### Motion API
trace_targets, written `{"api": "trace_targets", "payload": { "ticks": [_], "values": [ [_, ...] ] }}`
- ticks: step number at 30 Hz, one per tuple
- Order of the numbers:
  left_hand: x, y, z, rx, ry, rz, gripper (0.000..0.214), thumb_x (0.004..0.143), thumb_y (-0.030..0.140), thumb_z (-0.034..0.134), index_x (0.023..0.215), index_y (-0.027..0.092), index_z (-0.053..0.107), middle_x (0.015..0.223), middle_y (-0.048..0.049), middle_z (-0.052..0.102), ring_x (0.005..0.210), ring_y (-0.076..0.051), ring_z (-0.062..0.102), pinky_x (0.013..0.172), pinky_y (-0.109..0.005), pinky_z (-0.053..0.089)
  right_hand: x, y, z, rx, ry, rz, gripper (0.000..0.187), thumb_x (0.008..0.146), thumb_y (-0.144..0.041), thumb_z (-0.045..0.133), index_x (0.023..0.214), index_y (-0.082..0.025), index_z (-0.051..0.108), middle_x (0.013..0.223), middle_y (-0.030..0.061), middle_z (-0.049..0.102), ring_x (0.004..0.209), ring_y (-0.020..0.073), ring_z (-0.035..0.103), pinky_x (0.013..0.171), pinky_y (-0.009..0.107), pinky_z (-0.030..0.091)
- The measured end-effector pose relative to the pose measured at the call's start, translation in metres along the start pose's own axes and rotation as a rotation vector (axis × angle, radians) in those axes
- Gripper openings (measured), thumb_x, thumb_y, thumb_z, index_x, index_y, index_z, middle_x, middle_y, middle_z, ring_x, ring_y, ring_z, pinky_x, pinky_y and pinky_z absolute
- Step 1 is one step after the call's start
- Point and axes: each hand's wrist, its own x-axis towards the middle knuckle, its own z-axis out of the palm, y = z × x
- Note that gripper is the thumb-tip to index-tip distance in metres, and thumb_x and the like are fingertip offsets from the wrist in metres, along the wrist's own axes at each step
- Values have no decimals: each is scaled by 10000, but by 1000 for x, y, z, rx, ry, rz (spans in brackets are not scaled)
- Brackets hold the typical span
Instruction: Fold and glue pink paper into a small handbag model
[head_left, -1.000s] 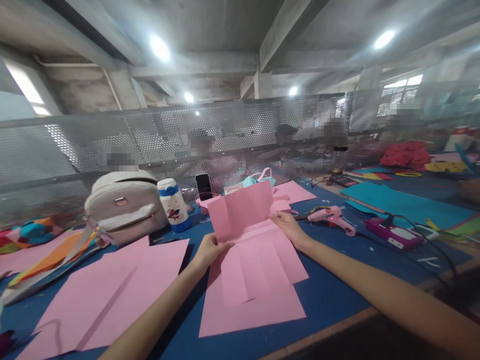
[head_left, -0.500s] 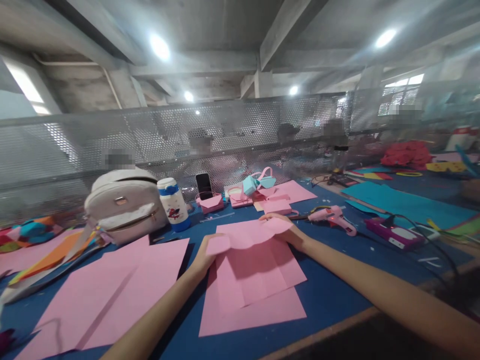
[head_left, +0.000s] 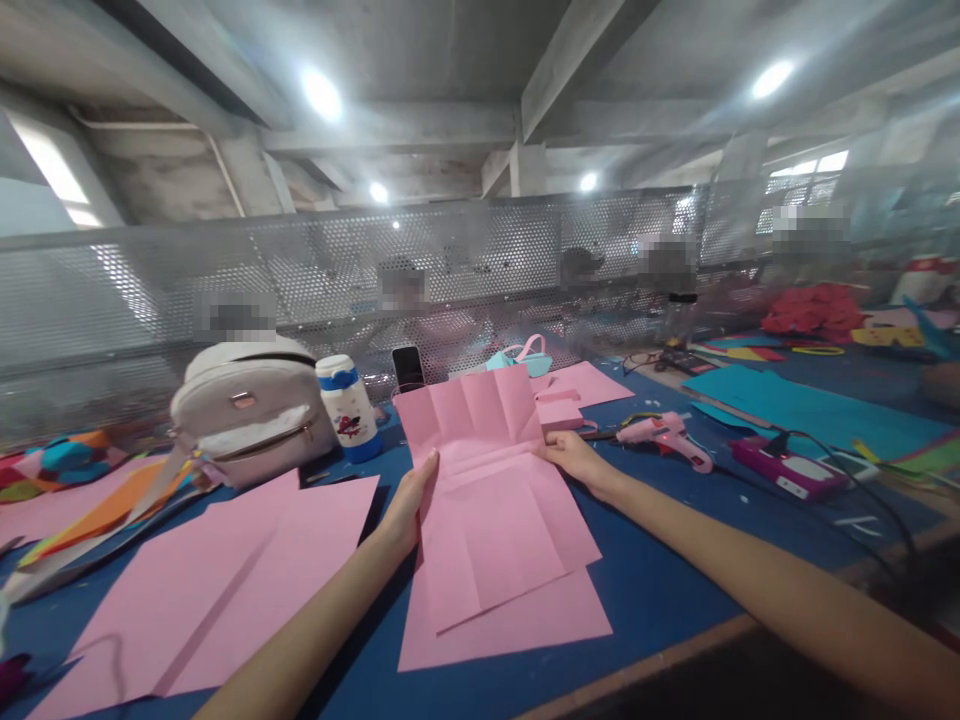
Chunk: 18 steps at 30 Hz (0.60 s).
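I hold a creased pink paper sheet (head_left: pixel 487 500) with both hands, its far part raised upright and its near part sloping down to the table. My left hand (head_left: pixel 405 505) grips its left edge, fingers closed along the paper. On the right edge my right hand (head_left: pixel 574 455) pinches the sheet at the fold line. A second pink sheet (head_left: pixel 517 625) lies flat beneath it on the blue table (head_left: pixel 660 590).
Larger pink sheets (head_left: pixel 225 580) lie at the left. A white backpack (head_left: pixel 247 410), a bottle (head_left: pixel 346 405) and a phone (head_left: pixel 409 368) stand behind. A pink glue gun (head_left: pixel 664 435) and a purple power strip (head_left: pixel 787 468) with cables lie at the right. Perforated metal screen behind.
The far part of the sheet, folded down toward me half a second ago, is lifted upright again and unfolded wider, showing several vertical creases. Both hands stay on its edges.
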Motion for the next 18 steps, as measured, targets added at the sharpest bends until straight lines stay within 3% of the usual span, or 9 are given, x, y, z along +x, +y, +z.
{"api": "trace_targets", "payload": {
  "ticks": [2,4,8,13,18],
  "values": [
    [-1,1,1,-46,2,-38,406,813,462,709,997,102,737,1017,-150,774,920,-303,740,823,-380,580,0,0,-1,28,-9,21,281,870,-402,696,815,-129,654,744,-3,688,671,144,655,691,308,544],
    [-1,2,0,-75,22,-63,344,841,413,685,992,108,736,1012,-145,777,903,-292,747,824,-375,583,0,-1,-1,70,-13,43,273,908,-404,644,844,-139,661,778,6,699,687,146,666,690,303,546],
    [-1,4,0,-86,41,-71,248,911,328,621,967,113,730,983,-114,782,874,-240,749,851,-342,569,-4,-5,4,174,-40,85,277,773,-439,734,858,-178,696,837,41,752,769,194,710,723,288,556],
    [-5,-1,5,-75,29,-74,216,951,317,602,990,126,695,1008,-68,758,902,-181,722,892,-392,549,-16,-11,14,248,-162,190,340,640,-310,816,922,-146,722,905,114,771,818,254,737,770,358,584],
    [-6,-1,6,-84,24,-156,254,913,349,645,991,117,713,940,-90,774,824,-209,737,823,-388,572,-14,-7,14,278,-144,201,280,652,-280,815,873,-137,721,873,125,774,785,256,745,784,373,590]
  ]
}}
